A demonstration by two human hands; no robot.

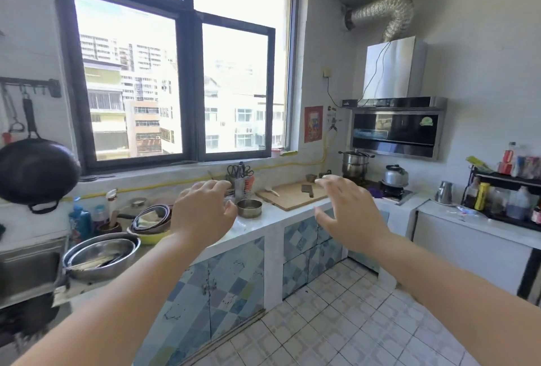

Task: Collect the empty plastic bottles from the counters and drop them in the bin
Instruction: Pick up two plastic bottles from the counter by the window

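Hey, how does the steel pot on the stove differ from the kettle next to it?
The steel pot is tall, straight-sided and stacked, with side handles; the kettle is low, rounded and domed. The pot stands further back, by the wall under the hood; the kettle sits nearer, on the front burner. Both are shiny metal and lidded.

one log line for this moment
stage: approach | left hand: open, empty | right hand: open, empty | counter: ahead | bin: unseen

Honestly can't read any text here; the red poster [313,124] and green hood sticker [426,121] are too blurry.
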